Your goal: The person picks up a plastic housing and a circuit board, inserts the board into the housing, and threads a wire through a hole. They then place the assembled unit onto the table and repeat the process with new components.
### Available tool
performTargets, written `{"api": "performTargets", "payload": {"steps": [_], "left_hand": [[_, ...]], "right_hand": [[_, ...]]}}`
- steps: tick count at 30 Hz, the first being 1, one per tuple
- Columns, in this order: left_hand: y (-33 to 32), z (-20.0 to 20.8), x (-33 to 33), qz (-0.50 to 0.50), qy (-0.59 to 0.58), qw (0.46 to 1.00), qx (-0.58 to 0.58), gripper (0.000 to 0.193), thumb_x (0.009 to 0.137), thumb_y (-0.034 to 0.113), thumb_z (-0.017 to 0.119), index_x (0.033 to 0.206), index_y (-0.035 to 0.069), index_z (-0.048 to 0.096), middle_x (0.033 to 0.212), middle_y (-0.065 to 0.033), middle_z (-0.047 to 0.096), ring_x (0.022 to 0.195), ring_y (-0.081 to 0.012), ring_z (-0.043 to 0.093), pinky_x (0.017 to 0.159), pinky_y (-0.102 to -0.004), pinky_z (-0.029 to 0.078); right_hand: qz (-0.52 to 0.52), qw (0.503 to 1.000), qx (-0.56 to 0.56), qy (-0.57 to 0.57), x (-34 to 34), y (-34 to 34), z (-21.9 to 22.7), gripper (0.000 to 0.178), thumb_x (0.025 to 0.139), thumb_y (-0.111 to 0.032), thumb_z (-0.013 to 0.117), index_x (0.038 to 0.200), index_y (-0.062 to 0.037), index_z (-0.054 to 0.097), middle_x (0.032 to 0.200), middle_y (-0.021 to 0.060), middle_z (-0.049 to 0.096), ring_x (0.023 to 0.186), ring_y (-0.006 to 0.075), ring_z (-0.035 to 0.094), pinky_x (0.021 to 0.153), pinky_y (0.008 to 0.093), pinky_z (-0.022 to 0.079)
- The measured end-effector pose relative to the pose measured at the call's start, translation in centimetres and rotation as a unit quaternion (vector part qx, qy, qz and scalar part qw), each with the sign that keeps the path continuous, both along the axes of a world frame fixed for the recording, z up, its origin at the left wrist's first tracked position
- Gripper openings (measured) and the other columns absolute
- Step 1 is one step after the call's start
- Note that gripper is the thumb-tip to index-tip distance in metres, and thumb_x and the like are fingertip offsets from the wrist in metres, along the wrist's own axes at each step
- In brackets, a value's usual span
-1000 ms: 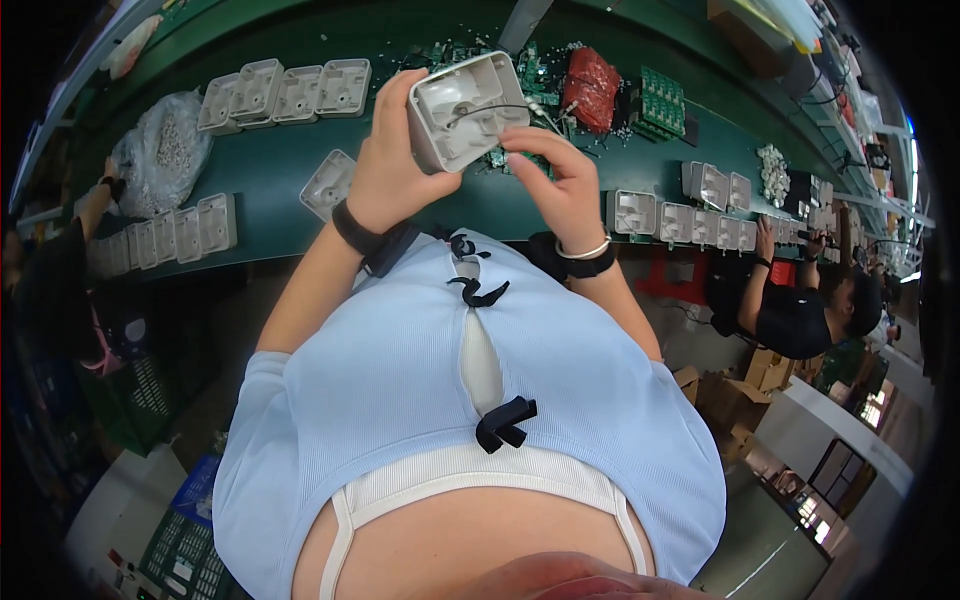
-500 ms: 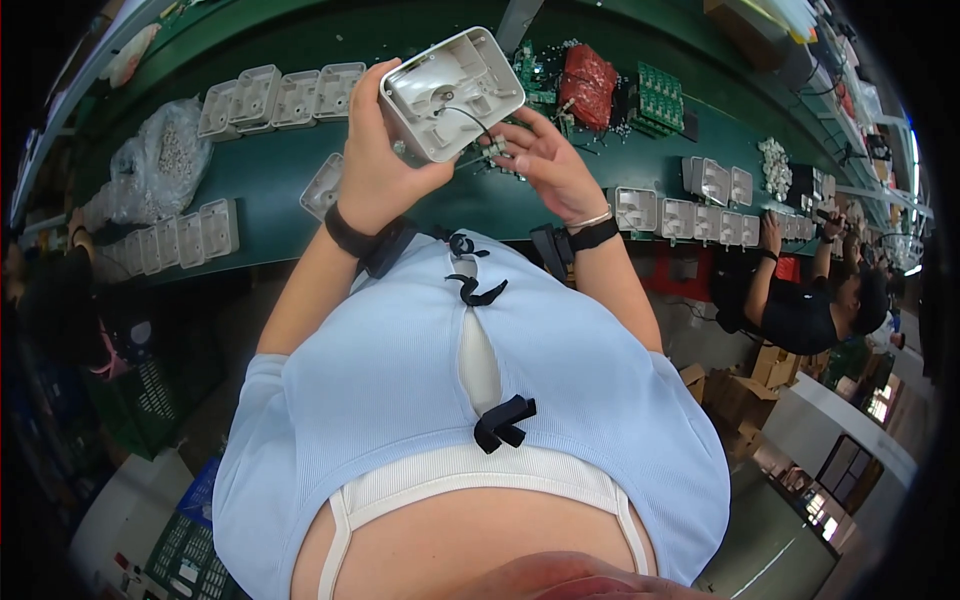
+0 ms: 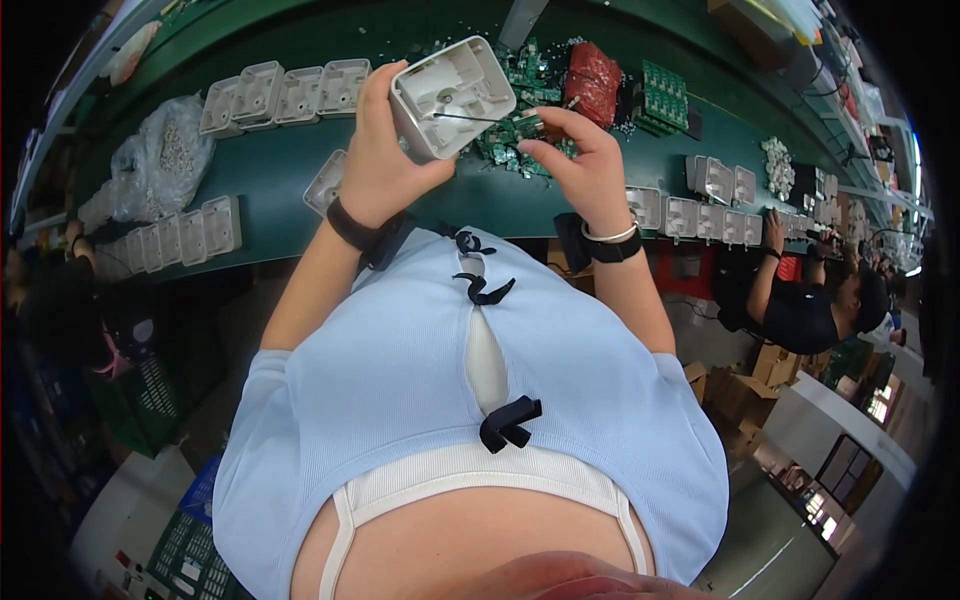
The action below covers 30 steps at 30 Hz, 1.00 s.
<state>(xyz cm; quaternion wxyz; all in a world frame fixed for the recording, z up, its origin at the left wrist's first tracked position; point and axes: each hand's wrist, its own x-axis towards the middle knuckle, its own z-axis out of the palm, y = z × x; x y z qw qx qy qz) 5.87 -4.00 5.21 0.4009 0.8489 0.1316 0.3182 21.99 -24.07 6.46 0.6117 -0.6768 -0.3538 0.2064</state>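
Observation:
My left hand (image 3: 385, 165) is wrapped round a white plastic housing (image 3: 425, 130), raised above the bench with its open side tilted toward me. Ribs and round posts show inside it. A thin black cable (image 3: 470, 118) stretches from the housing's inside to a small green circuit board (image 3: 527, 124). That board sits between the thumb and index finger of my right hand (image 3: 590, 165), just right of the housing. How the cable is fixed inside cannot be made out. Another white housing (image 3: 325, 183) stands on the bench beside my left wrist.
Rows of white housings (image 3: 258, 92) line the green bench (image 3: 270, 175). A clear bag of small parts (image 3: 170, 150) lies at left. Loose circuit boards, a red bag (image 3: 592, 85) and stacked green boards (image 3: 662, 98) are behind my right hand. A co-worker (image 3: 800, 300) works at right.
My right hand has moved right, away from the housing, with the circuit board. The black cable, curved before, is now drawn nearly straight. The housing has shifted slightly down in the picture.

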Motion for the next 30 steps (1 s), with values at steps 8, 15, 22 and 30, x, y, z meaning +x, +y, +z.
{"api": "performTargets", "payload": {"steps": [8,15,22,30], "left_hand": [[-0.7,-0.1,0.4,-0.052,0.014,0.998,-0.031,0.100,0.063,0.020,0.083,0.149,0.005,0.034,0.146,-0.0204,0.043,0.128,-0.0392,0.055,0.105,-0.0417,0.049],[-1.0,-0.4,0.3,-0.074,0.031,0.994,-0.076,0.100,0.062,0.021,0.084,0.148,0.006,0.035,0.144,-0.0200,0.045,0.125,-0.0389,0.057,0.102,-0.0412,0.052],[-1.2,-1.2,0.7,-0.082,0.030,0.984,-0.154,0.099,0.062,0.020,0.085,0.148,0.006,0.037,0.144,-0.0188,0.046,0.125,-0.0355,0.059,0.101,-0.0398,0.053],[-1.5,-1.8,1.7,-0.126,0.042,0.983,-0.123,0.100,0.063,0.019,0.085,0.149,0.006,0.036,0.143,-0.0185,0.046,0.125,-0.0346,0.058,0.102,-0.0392,0.053]], "right_hand": [[0.086,0.918,-0.047,-0.385,-1.4,0.8,2.5,0.034,0.075,0.002,0.078,0.106,-0.0095,0.076,0.094,0.0071,0.069,0.088,0.0249,0.066,0.074,0.0353,0.052],[0.106,0.915,-0.038,-0.386,-1.4,-0.1,1.1,0.031,0.071,-0.001,0.079,0.100,-0.0107,0.077,0.094,0.0037,0.069,0.090,0.0256,0.064,0.078,0.0368,0.051],[0.094,0.922,-0.008,-0.376,-1.6,-0.8,1.2,0.026,0.073,-0.005,0.081,0.098,-0.0107,0.078,0.098,0.0041,0.069,0.096,0.0256,0.063,0.085,0.0352,0.048],[0.029,0.977,-0.054,-0.206,-2.3,-0.8,-0.9,0.022,0.077,-0.013,0.083,0.097,-0.0083,0.077,0.104,0.0070,0.071,0.097,0.0256,0.063,0.087,0.0352,0.049]]}}
